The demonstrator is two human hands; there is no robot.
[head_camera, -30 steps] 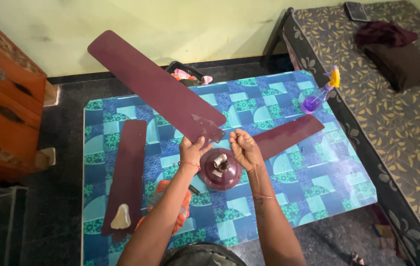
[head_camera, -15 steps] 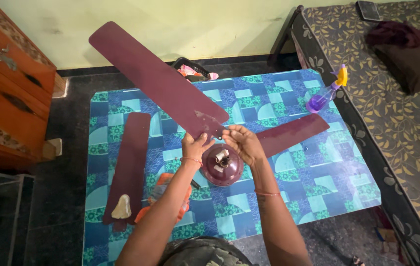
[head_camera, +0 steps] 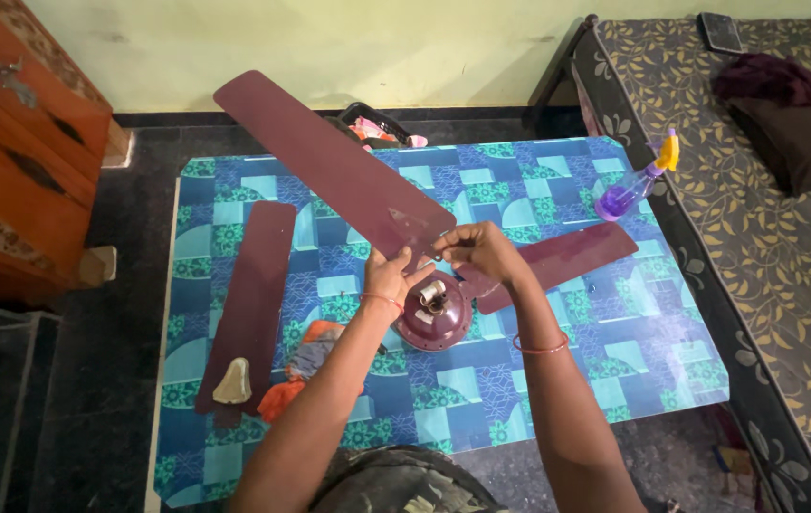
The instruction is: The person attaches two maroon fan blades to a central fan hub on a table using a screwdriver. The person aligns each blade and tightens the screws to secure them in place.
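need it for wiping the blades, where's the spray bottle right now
In the head view the purple spray bottle lies at the mat's far right edge, beside the bed and just beyond the right-hand fan blade.

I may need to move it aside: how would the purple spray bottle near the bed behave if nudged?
The clear purple spray bottle with a yellow trigger is tall and narrow-based, so it would probably tip rather than slide. It stands on the blue patterned mat, which likely grips its base. Liquid seems to fill only the lower part, so it is probably fairly light.
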